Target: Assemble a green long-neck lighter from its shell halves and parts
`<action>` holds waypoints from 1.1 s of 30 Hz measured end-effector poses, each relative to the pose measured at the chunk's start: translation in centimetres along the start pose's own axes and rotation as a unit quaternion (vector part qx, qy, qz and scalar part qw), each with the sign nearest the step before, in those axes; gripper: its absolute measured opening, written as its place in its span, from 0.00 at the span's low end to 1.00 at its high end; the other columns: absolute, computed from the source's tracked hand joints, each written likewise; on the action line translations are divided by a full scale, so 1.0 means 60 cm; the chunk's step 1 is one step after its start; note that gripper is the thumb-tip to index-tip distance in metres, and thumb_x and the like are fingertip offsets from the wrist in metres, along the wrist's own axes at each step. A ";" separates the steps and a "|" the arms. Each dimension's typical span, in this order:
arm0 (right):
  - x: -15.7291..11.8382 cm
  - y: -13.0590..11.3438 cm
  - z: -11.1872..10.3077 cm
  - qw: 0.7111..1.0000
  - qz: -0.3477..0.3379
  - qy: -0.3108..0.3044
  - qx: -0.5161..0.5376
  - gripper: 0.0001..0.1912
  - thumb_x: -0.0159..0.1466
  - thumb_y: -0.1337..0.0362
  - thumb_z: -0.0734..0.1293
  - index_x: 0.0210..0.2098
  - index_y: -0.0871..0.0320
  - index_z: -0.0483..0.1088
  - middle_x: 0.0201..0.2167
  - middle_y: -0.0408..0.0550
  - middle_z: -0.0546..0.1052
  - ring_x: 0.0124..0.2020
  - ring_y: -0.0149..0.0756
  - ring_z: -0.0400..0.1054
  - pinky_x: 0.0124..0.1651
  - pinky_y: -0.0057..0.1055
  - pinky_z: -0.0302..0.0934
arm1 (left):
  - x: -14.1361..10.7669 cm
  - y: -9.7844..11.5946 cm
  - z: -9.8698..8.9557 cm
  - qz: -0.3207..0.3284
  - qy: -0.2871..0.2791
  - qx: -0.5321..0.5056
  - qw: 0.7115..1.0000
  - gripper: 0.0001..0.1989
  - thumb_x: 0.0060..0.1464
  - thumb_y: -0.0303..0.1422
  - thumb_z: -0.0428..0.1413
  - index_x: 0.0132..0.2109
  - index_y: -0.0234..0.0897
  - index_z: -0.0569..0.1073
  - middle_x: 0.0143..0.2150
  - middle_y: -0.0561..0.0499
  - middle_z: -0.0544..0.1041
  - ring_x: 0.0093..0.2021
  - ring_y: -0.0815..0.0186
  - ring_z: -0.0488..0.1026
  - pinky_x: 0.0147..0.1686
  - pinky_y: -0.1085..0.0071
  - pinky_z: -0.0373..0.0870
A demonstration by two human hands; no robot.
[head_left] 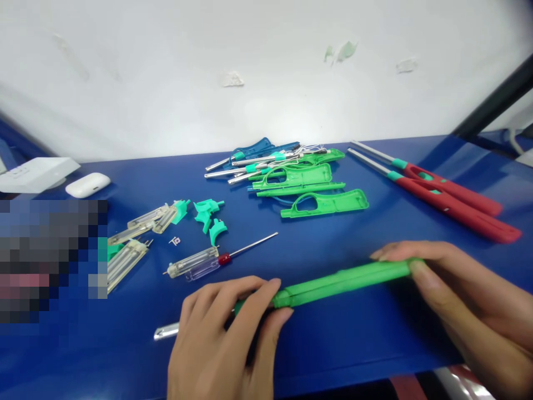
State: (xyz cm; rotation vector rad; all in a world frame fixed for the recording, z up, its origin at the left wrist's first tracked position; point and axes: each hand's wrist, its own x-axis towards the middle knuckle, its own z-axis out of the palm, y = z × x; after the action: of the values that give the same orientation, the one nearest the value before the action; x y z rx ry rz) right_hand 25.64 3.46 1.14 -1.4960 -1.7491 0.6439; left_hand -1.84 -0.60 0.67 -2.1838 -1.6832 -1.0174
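Note:
Between my two hands I hold a green long-nosed lighter point(345, 283) just above the blue table, its seam side turned up. My left hand point(233, 333) is closed around the neck, and the metal tip pokes out to the left beyond it. The fingers of my right hand point(449, 294) pinch the far end of the green handle. Beyond my left hand lie a screwdriver point(225, 259) with a clear handle and red collar, and a clear fuel tank point(194, 262) beside it. Teal triggers point(206, 211) are scattered further back.
Open green casing halves point(345, 203) and metal lighter nozzles point(254, 169) are piled at the back. Two red lighters point(449, 203) lie at right. More clear tanks point(129, 258), a white earbud case point(88, 184) and a white box point(37, 173) are at left, near a pixelated area.

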 end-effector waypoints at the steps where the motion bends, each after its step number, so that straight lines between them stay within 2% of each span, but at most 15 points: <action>1: 0.000 0.000 0.000 1.000 0.002 -0.004 0.006 0.12 0.76 0.52 0.65 0.54 0.43 0.75 0.53 0.43 0.81 0.55 0.46 0.78 0.34 0.21 0.76 | -0.001 -0.001 0.000 0.001 -0.005 0.001 1.000 0.09 0.70 0.31 0.57 0.54 0.44 0.78 0.43 0.55 0.83 0.41 0.65 0.79 0.41 0.64 0.71; 3: -0.002 0.000 0.002 1.000 0.001 -0.001 0.005 0.11 0.76 0.53 0.65 0.54 0.43 0.75 0.53 0.42 0.81 0.57 0.45 0.77 0.36 0.21 0.76 | -0.003 -0.005 0.000 0.008 -0.019 -0.003 1.000 0.11 0.69 0.30 0.58 0.56 0.45 0.77 0.44 0.55 0.82 0.42 0.65 0.78 0.42 0.64 0.71; 4: -0.004 -0.001 0.004 1.000 -0.006 0.005 0.000 0.10 0.76 0.53 0.65 0.53 0.42 0.76 0.53 0.41 0.81 0.58 0.45 0.76 0.39 0.22 0.76 | -0.005 -0.007 0.000 0.012 -0.027 -0.007 1.000 0.12 0.69 0.29 0.59 0.56 0.45 0.77 0.45 0.55 0.82 0.43 0.66 0.78 0.43 0.65 0.71; 6: -0.008 -0.005 0.010 0.999 -0.039 0.023 -0.018 0.08 0.75 0.53 0.66 0.50 0.42 0.77 0.55 0.41 0.79 0.58 0.47 0.75 0.52 0.32 0.76 | -0.009 -0.010 -0.002 0.024 -0.037 -0.015 0.999 0.13 0.68 0.27 0.60 0.56 0.46 0.77 0.47 0.56 0.81 0.44 0.66 0.78 0.46 0.64 0.71; 9: -0.012 -0.013 0.023 0.989 -0.130 0.034 -0.065 0.09 0.73 0.55 0.68 0.52 0.41 0.76 0.59 0.42 0.76 0.61 0.53 0.72 0.69 0.50 0.62 | -0.013 -0.012 -0.004 0.041 -0.046 -0.016 0.998 0.14 0.68 0.26 0.60 0.57 0.47 0.78 0.48 0.56 0.81 0.46 0.66 0.77 0.49 0.63 0.69; 11: -0.010 -0.020 0.032 0.971 -0.215 0.016 -0.102 0.17 0.71 0.57 0.71 0.59 0.43 0.74 0.62 0.42 0.76 0.64 0.52 0.70 0.74 0.50 0.54 | -0.013 -0.012 -0.004 0.047 -0.050 -0.014 0.998 0.14 0.68 0.26 0.59 0.57 0.47 0.78 0.48 0.56 0.81 0.46 0.66 0.76 0.49 0.63 0.69; 13: -0.004 -0.026 0.038 0.947 -0.294 -0.016 -0.124 0.23 0.70 0.59 0.73 0.64 0.46 0.72 0.61 0.40 0.79 0.63 0.48 0.71 0.76 0.45 0.50 | -0.012 -0.010 -0.003 0.045 -0.048 -0.016 0.998 0.13 0.69 0.26 0.58 0.57 0.46 0.78 0.48 0.55 0.81 0.46 0.65 0.76 0.49 0.64 0.69; 15: 0.004 -0.032 0.043 0.930 -0.340 -0.035 -0.132 0.21 0.72 0.63 0.72 0.63 0.48 0.72 0.56 0.38 0.84 0.58 0.43 0.76 0.78 0.43 0.46 | -0.011 -0.008 -0.001 0.043 -0.043 -0.020 0.998 0.13 0.70 0.27 0.57 0.57 0.45 0.78 0.48 0.54 0.80 0.47 0.65 0.75 0.50 0.63 0.69; 18: 0.009 -0.040 0.048 0.925 -0.356 -0.034 -0.130 0.12 0.76 0.66 0.67 0.57 0.49 0.76 0.52 0.36 0.86 0.53 0.38 0.80 0.78 0.40 0.47 | -0.009 -0.001 0.003 0.033 -0.039 -0.028 0.998 0.13 0.68 0.26 0.58 0.56 0.43 0.78 0.48 0.52 0.79 0.47 0.64 0.74 0.51 0.63 0.70; 21: 0.006 -0.048 0.056 0.926 -0.359 -0.008 -0.116 0.12 0.79 0.65 0.63 0.53 0.49 0.78 0.48 0.37 0.87 0.48 0.36 0.83 0.70 0.36 0.61 | -0.008 0.007 0.005 0.025 -0.039 -0.037 0.998 0.14 0.68 0.29 0.60 0.58 0.42 0.77 0.48 0.51 0.78 0.47 0.62 0.74 0.47 0.62 0.72; 24: -0.001 -0.055 0.067 0.921 -0.375 -0.001 -0.102 0.15 0.79 0.66 0.59 0.50 0.50 0.78 0.45 0.40 0.88 0.45 0.37 0.84 0.59 0.34 0.72 | -0.011 0.014 0.008 0.044 -0.027 -0.032 0.998 0.14 0.68 0.25 0.57 0.58 0.37 0.76 0.49 0.49 0.78 0.46 0.62 0.74 0.48 0.62 0.72; 28: -0.006 -0.060 0.077 0.929 -0.359 0.015 -0.091 0.15 0.78 0.68 0.60 0.47 0.51 0.79 0.43 0.41 0.88 0.43 0.38 0.85 0.52 0.32 0.75 | -0.020 0.016 0.010 0.047 -0.026 0.002 0.999 0.15 0.70 0.23 0.54 0.60 0.36 0.76 0.52 0.50 0.78 0.47 0.62 0.76 0.50 0.60 0.74; 33: -0.008 -0.066 0.078 0.932 -0.348 0.029 -0.093 0.13 0.78 0.68 0.61 0.46 0.51 0.78 0.43 0.40 0.88 0.42 0.37 0.85 0.50 0.31 0.76 | -0.026 0.012 0.007 0.061 -0.056 0.028 0.996 0.17 0.70 0.24 0.53 0.63 0.35 0.74 0.53 0.47 0.78 0.49 0.58 0.76 0.46 0.60 0.79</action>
State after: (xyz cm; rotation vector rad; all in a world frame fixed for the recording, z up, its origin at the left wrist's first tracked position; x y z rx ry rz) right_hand 19.55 2.64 1.28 -0.8806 -2.1565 0.0651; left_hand -1.19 -1.78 -0.44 -2.3143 -1.5814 -0.8208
